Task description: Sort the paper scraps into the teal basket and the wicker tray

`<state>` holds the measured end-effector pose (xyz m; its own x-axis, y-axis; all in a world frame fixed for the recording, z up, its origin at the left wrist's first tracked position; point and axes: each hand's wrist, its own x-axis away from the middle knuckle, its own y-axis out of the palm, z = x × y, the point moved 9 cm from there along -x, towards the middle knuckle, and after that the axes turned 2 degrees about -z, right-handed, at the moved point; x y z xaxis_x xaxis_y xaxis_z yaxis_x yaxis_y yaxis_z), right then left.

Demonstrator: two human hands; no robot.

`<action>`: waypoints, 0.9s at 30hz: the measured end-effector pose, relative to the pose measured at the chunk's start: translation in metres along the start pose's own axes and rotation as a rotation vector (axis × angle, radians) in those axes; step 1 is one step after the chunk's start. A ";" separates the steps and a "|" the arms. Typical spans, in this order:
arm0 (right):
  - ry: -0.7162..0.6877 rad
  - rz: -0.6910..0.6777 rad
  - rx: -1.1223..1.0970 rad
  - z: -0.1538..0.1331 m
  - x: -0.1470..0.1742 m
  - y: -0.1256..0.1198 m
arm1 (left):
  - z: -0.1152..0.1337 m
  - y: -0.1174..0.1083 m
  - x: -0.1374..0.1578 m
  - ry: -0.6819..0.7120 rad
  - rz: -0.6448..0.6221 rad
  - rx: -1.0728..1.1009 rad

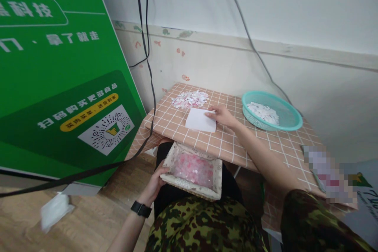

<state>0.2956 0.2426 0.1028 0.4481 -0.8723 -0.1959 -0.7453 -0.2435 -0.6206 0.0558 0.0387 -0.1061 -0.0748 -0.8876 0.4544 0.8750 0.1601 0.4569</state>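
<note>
My right hand (222, 115) grips the right edge of a white card (198, 120) that lies at the near side of the table. Just behind the card is a heap of small white and pink pieces (190, 99). Below the table edge, my left hand (158, 176) holds the left side of a shallow rectangular tray (217, 181) over my lap. Its rim is off-white and worn. Pink and whitish shiny bits (193, 168) cover the inside; I cannot make out what they are.
A turquoise plastic basket (286, 114) with white pieces stands at the table's right. The table has a brown checked cloth (230, 143). A green printed panel (59, 75) rises on the left, a black cable (152, 98) hanging before it. A clear plastic packet (55, 210) lies on the floor.
</note>
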 end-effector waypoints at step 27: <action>0.046 0.405 0.591 -0.001 0.063 -0.075 | -0.003 -0.003 -0.002 -0.017 0.009 -0.008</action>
<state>0.3786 0.2055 0.1377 0.1623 -0.8655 -0.4738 -0.4506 0.3622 -0.8160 0.0549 0.0389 -0.1108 -0.0756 -0.8786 0.4715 0.8795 0.1641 0.4468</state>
